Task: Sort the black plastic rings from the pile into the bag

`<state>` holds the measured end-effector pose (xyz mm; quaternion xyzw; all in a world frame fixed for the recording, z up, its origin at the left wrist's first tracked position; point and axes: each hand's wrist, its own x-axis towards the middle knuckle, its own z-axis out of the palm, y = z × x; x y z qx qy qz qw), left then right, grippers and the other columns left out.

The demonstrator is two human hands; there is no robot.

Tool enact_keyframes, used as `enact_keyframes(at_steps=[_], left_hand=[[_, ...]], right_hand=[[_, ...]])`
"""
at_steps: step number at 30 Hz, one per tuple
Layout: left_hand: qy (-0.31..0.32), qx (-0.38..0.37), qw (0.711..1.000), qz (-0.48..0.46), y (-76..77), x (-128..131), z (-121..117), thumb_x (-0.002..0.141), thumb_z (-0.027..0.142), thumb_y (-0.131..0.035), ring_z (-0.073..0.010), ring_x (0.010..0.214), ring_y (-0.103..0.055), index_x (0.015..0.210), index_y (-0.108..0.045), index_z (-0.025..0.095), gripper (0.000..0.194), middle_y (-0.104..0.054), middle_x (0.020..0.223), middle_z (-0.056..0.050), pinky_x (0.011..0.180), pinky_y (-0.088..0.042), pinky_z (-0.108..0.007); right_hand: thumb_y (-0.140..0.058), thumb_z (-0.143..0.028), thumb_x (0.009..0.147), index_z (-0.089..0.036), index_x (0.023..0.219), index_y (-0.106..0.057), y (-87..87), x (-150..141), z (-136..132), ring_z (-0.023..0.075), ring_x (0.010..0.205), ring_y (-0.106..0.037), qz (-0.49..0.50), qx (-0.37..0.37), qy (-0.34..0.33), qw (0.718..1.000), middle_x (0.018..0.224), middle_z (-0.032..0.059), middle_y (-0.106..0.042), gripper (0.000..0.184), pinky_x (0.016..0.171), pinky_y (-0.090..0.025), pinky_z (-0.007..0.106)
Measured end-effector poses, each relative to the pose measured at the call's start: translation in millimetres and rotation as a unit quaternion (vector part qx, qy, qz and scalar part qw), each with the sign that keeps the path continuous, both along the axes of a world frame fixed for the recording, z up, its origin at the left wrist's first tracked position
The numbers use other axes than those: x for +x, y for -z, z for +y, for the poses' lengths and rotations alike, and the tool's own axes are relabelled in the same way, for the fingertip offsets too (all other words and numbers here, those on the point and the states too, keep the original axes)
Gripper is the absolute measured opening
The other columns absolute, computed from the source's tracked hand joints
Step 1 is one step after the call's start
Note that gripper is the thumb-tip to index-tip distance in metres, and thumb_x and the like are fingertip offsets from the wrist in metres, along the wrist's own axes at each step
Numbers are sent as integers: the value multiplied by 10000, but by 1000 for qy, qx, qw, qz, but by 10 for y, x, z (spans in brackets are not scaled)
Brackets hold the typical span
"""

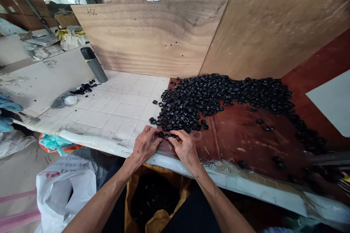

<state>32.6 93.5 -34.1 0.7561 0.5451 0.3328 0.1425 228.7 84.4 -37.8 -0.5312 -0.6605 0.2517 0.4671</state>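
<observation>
Lower centre: right grip point(187, 148) pinched black part point(173, 135), left grip point(146, 143) unclear; loose pinch risked dropping it off counter point(232, 134).

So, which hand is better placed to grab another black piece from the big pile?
Probably the right hand: most of the black pile spreads out toward that side, while the left hand is by the pile's left end.

A heap of black parts point(202, 96) blocks the way just beyond my hands point(144, 145), and behind it the wooden board point(153, 36) walls off the bench point(169, 160). Leftward, the white tiles point(120, 111) give open passage as far as the bottle point(96, 67) and clear bag point(64, 100). Rightward, bare red surface point(229, 134) offers room, interrupted by stray parts point(242, 164) near the front edge.
</observation>
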Motion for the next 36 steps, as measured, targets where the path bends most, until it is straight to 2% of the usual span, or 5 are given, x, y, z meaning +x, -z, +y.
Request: enact_keyframes(at_steps=[7, 13, 22, 27, 36], left_hand=[[63, -5, 998, -26, -26, 43, -7, 914, 165, -651, -162, 813, -658, 1311, -618, 259, 409, -627, 1015, -32, 762, -566, -291], [123, -3, 992, 35, -8, 100, 8, 943, 179, -628, -198, 968, -670, 1185, -697, 264, 265, -658, 1082, -55, 869, -569, -310], [130, 26, 988, 83, 52, 89, 13, 985, 153, -533, -210, 973, -678, 1022, -718, 221, 201, -672, 1089, -80, 824, -566, -305], [139, 50, 988, 52, 22, 93, 2, 969, 128, -529, -214, 966, -680, 959, -648, 207, 143, -700, 976, -70, 868, -552, -325], [121, -28, 992, -37, 8, 76, -1, 918, 151, -597, -213, 931, -679, 1083, -544, 219, 186, -691, 1027, -50, 848, -547, -361]], right_hand=[[-628, -214, 862, -187, 1114, -726, 40, 17, -9, 187, 740, -676, 27, 24, 17, 999, 1041, 98, -731, 273, 654, -571, 309], [-705, -303, 834, -176, 983, -702, 124, 38, 12, 185, 641, -658, 92, -36, 96, 990, 863, 63, -733, 197, 602, -571, 305], [-575, -147, 910, -202, 1107, -748, -10, 17, -28, 224, 1008, -690, 33, 29, -64, 997, 1090, 92, -729, 268, 898, -575, 356], [-616, -151, 876, -192, 1044, -749, -30, 16, -51, 230, 931, -692, 15, 5, -62, 998, 1029, 89, -721, 219, 780, -581, 327], [-609, -179, 885, -192, 1040, -790, -24, 24, -24, 221, 963, -706, 66, -40, -79, 994, 1046, 92, -730, 239, 797, -592, 313]])
